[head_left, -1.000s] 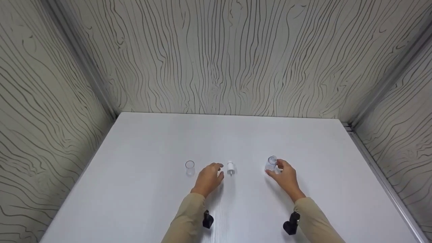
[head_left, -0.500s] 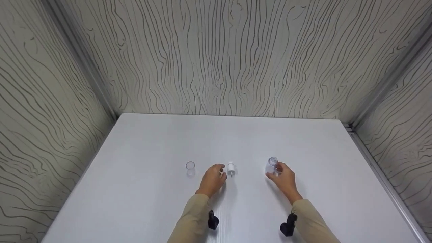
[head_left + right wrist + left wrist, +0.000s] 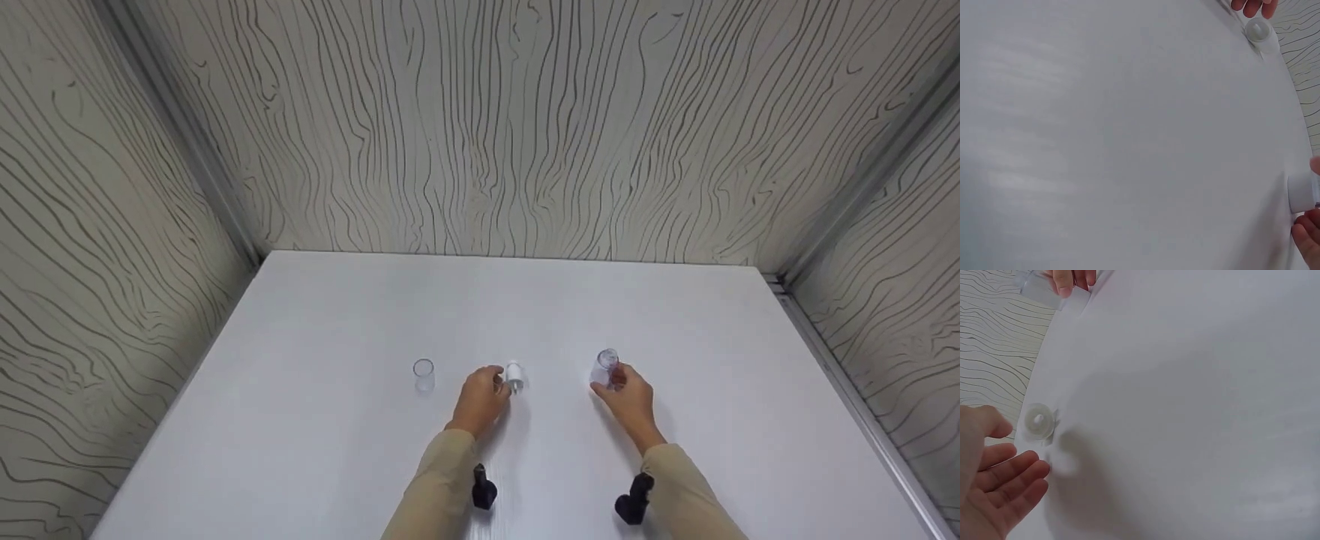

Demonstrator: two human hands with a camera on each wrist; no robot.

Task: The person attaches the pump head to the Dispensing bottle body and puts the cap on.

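My left hand is right beside a small white pump head on the white table. Its thumb and fingers are spread apart in the left wrist view, with the pump head just beyond the fingertips. On the right, my right hand grips a small clear bottle between thumb and fingers, its open mouth facing up. The bottle's bottom part appears at the edge of the right wrist view. A clear cap, shaped like a little cup, stands left of my left hand.
The white table runs back to a wood-grain patterned wall. Similar panels rise at both sides, with metal rails in the corners. Black wrist mounts hang below the sleeves.
My left hand has shifted right, closer to the pump head. My right hand still holds the bottle, nearly in place. The clear cap and pump head have stayed put.
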